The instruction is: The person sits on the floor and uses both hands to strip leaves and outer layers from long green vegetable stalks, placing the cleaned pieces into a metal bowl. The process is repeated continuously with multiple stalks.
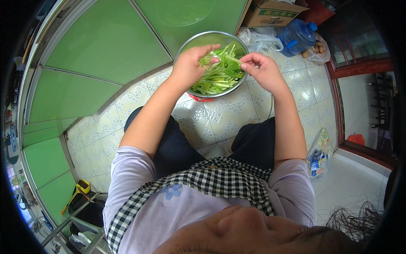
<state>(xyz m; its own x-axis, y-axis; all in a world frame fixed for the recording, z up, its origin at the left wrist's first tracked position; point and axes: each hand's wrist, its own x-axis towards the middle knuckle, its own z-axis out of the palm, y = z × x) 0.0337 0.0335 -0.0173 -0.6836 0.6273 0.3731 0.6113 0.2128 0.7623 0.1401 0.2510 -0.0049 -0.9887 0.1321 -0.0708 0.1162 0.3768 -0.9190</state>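
A round stainless steel basin [212, 94] stands before me, holding a heap of leafy green stalks [219, 77] that look like celery. Over its right rim, my right hand [262, 70] pinches the end of a pale green stalk [232, 59] between thumb and forefinger. My left hand [192, 62] is above the left side of the basin, its thumb and fingers spread around a blurred bit of leafy greens. Whether the left hand grips those leaves is unclear. Something red [200, 98] shows beneath the basin.
Green cabinet doors [95, 47] curve along the left and behind the basin. At the back right are a cardboard box [271, 14], plastic bags [258, 39] and a blue water jug [296, 38]. A bag with bottles [318, 158] sits on the tiled floor [219, 117] to the right.
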